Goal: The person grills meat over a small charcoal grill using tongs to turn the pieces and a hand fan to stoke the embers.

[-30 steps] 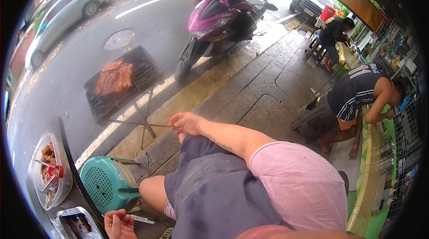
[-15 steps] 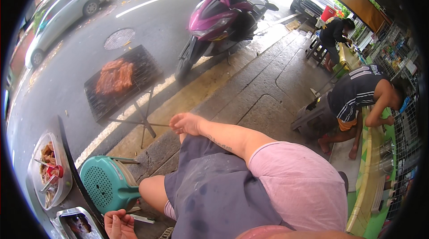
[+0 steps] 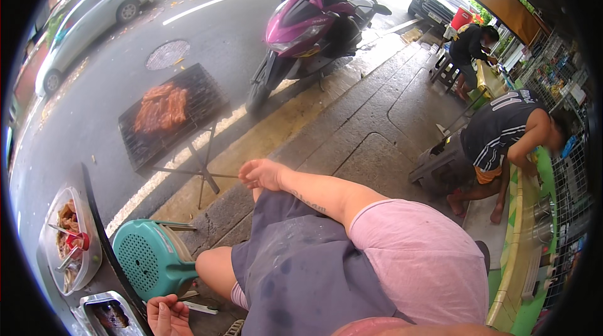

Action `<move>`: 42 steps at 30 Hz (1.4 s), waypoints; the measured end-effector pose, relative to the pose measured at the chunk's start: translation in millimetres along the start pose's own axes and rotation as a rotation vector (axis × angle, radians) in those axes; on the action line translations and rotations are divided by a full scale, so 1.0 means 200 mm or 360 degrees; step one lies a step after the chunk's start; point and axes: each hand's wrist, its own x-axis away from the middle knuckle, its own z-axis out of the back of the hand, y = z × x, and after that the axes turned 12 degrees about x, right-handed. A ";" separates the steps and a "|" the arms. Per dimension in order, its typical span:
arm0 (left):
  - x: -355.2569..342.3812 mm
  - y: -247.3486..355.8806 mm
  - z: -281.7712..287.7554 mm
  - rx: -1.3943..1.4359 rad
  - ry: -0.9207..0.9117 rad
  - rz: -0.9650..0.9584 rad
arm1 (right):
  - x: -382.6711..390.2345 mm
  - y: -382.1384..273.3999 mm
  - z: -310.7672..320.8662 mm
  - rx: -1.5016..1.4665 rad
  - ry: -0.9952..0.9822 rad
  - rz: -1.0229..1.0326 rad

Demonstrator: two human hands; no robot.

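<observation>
My right hand (image 3: 260, 174) rests over my knee, its fingers loosely bent and nothing in them. Low in the view, my left hand (image 3: 168, 316) lies palm up beside the table edge, fingers slightly curled and empty. Close to it are a metal tray (image 3: 94, 301) holding dark sauce and a clear plastic tub (image 3: 94, 254) with food, tongs and a red-handled utensil. A grey apron (image 3: 301, 260) covers my lap. Beyond my knee stands a charcoal grill (image 3: 135, 150) on folding legs, with reddish skewered meat (image 3: 162, 106) bunched on its grate.
A green plastic stool (image 3: 139, 260) stands by my left knee. A magenta motorbike (image 3: 298, 28) is parked at the curb behind the grill. Two people (image 3: 505, 125) (image 3: 468, 47) lean over a tiled counter (image 3: 512, 254) on the right. A silver car (image 3: 94, 22) is across the road.
My hands and the grill have not moved. The nearer person at the counter has lowered an arm. Behind the motorbike, part of a passing figure has come into view.
</observation>
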 end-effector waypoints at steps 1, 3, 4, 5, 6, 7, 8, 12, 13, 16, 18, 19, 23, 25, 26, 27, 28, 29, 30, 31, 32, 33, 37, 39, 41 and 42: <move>0.00 0.00 0.00 0.0003 -0.0001 -0.0001 | 0.00 0.00 0.00 0.0005 -0.0001 -0.0005; 0.00 0.00 0.00 0.0007 0.0000 0.0002 | 0.00 -0.01 -0.01 0.0001 -0.0011 -0.0008; 0.00 0.00 0.00 0.0007 0.0002 0.0005 | 0.00 -0.01 -0.01 -0.0008 -0.0020 -0.0006; 0.01 0.00 0.00 0.0008 0.0004 0.0008 | 0.00 -0.01 -0.01 -0.0018 -0.0030 -0.0003; 0.01 0.00 0.00 0.0009 -0.0003 0.0007 | 0.00 -0.01 -0.01 -0.0013 -0.0034 0.0003; 0.01 0.00 0.00 0.0009 -0.0010 0.0005 | 0.00 -0.01 0.00 -0.0009 -0.0038 0.0010; 0.01 0.00 0.00 0.0010 -0.0018 0.0002 | 0.00 -0.01 0.00 -0.0004 -0.0043 0.0017; 0.01 0.00 -0.01 -0.0005 -0.0017 0.0008 | 0.02 -0.02 -0.01 -0.0012 -0.0004 0.0013; 0.01 0.00 -0.01 -0.0012 -0.0013 0.0006 | 0.02 -0.02 -0.01 -0.0014 -0.0013 0.0018; 0.01 0.00 -0.01 -0.0040 0.0011 0.0007 | 0.03 -0.03 -0.01 -0.0022 -0.0029 0.0030; 0.02 0.00 -0.01 -0.0051 0.0020 0.0001 | 0.04 -0.04 -0.02 -0.0018 -0.0039 0.0036; 0.02 0.00 -0.01 -0.0052 0.0018 -0.0007 | 0.04 -0.04 -0.03 -0.0010 -0.0044 0.0038; 0.02 -0.01 -0.01 -0.0048 0.0001 -0.0003 | 0.06 -0.05 -0.03 -0.0007 -0.0029 0.0040; 0.02 -0.01 -0.01 -0.0045 0.0009 0.0001 | 0.06 -0.05 -0.03 0.0010 -0.0034 0.0046; 0.02 -0.01 -0.01 -0.0044 0.0013 0.0003 | 0.06 -0.04 -0.03 0.0019 -0.0037 0.0049; 0.02 -0.01 -0.01 -0.0042 0.0005 -0.0001 | 0.06 -0.04 -0.03 0.0009 -0.0033 0.0047; 0.02 -0.01 -0.01 -0.0039 -0.0003 -0.0004 | 0.06 -0.04 -0.03 -0.0001 -0.0030 0.0044; 0.02 -0.01 -0.01 -0.0037 -0.0011 -0.0008 | 0.06 -0.05 -0.03 -0.0012 -0.0028 0.0042; 0.03 -0.01 -0.01 -0.0046 -0.0003 -0.0011 | 0.06 -0.04 -0.03 -0.0005 -0.0027 0.0040; 0.03 -0.01 -0.02 -0.0054 0.0005 -0.0013 | 0.05 -0.04 -0.03 0.0003 -0.0026 0.0038; 0.03 -0.01 -0.03 -0.0063 0.0013 -0.0017 | 0.05 -0.04 -0.03 0.0010 -0.0027 0.0035; 0.04 -0.01 -0.03 -0.0059 0.0020 -0.0015 | 0.05 -0.03 -0.03 0.0020 -0.0019 0.0031; 0.04 -0.01 -0.03 -0.0065 0.0055 -0.0015 | 0.04 -0.04 -0.04 0.0008 -0.0011 0.0027; 0.03 -0.01 -0.03 -0.0078 0.0056 -0.0025 | 0.04 -0.05 -0.04 0.0004 -0.0024 0.0014; 0.03 -0.01 -0.04 -0.0093 0.0039 -0.0042 | 0.03 -0.04 -0.02 0.0025 -0.0042 -0.0015; 0.03 -0.01 -0.04 -0.0096 0.0043 -0.0042 | 0.03 -0.04 -0.02 0.0019 -0.0040 -0.0013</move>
